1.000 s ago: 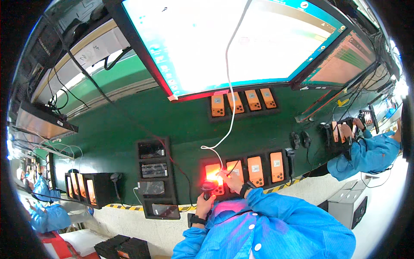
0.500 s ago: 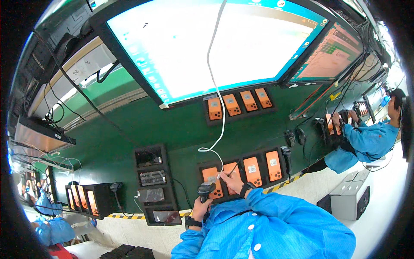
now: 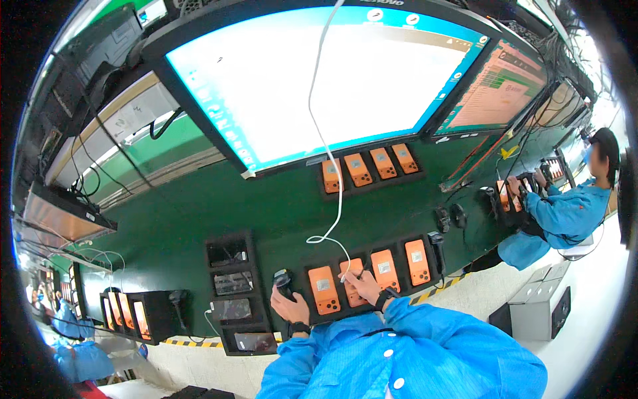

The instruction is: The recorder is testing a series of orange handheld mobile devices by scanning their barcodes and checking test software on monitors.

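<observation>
My left hand [image 3: 290, 308] is at the left side of the near black foam tray [image 3: 365, 261], closed about a dark handheld barcode scanner [image 3: 282, 276] with its head pointing away from me. My right hand [image 3: 365, 288] is over the second orange phone [image 3: 353, 299] in that tray, pinching the end of a thin white cable [image 3: 334, 225]. A slim dark pen-like thing sticks out by its fingers. The orange phones lie back up in their slots, with white labels; the first phone [image 3: 323, 290] is uncovered.
A black tray [image 3: 251, 316] with dark devices stands left. Another tray of orange phones [image 3: 357, 170] lies below the large monitor [image 3: 319, 86]. A second scanner [image 3: 435, 249] stands right of the near tray. A co-worker [image 3: 565, 209] handles phones at far right.
My left hand has moved the scanner left, off the first phone to beside the tray. My right hand has shifted right with the cable end, from the first phone to the second.
</observation>
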Demonstrator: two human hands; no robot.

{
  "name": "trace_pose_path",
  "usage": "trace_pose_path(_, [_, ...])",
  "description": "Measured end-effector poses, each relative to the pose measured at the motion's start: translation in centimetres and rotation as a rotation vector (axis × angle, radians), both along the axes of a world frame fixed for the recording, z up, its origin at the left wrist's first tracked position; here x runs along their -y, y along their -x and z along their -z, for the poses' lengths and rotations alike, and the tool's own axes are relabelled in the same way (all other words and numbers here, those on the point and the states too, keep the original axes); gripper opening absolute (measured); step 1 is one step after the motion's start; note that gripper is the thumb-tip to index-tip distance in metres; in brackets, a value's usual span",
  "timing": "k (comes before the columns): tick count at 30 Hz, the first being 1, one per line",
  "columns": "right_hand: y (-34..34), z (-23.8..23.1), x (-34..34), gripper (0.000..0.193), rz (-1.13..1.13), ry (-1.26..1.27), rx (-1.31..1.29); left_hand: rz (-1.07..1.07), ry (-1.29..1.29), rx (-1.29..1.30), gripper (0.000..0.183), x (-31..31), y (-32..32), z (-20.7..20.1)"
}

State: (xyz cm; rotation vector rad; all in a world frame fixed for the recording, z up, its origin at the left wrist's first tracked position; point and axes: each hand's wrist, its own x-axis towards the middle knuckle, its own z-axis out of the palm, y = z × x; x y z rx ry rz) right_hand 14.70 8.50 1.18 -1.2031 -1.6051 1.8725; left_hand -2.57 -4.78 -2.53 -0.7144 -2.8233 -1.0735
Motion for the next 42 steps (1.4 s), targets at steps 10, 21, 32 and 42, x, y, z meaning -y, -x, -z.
trace_pose_path(10, [-2.0, 2.1, -0.3, 0.029, 0.032, 0.122, 0.158, 0.282, 0.493, -0.083, 0.078, -6.8, -3.9, 0.0])
trace_pose_path(21, [0.9, -4.8, -1.1, 0.028, -0.024, -0.173, 0.076, 0.312, -0.059, 0.331, 0.076, -3.9, -6.2, -5.5])
trace_pose_path(32, [2.1, -5.0, 0.0, 0.017, -0.186, -0.318, -0.019, 0.357, -0.087, 0.362, 0.063, -2.6, -6.9, -5.1])
trace_pose_path(42, [1.5, -4.8, 0.3, 0.016, -0.297, -0.546, 0.08, 0.344, -0.085, 0.353, 0.059, -2.4, -7.6, -5.5])
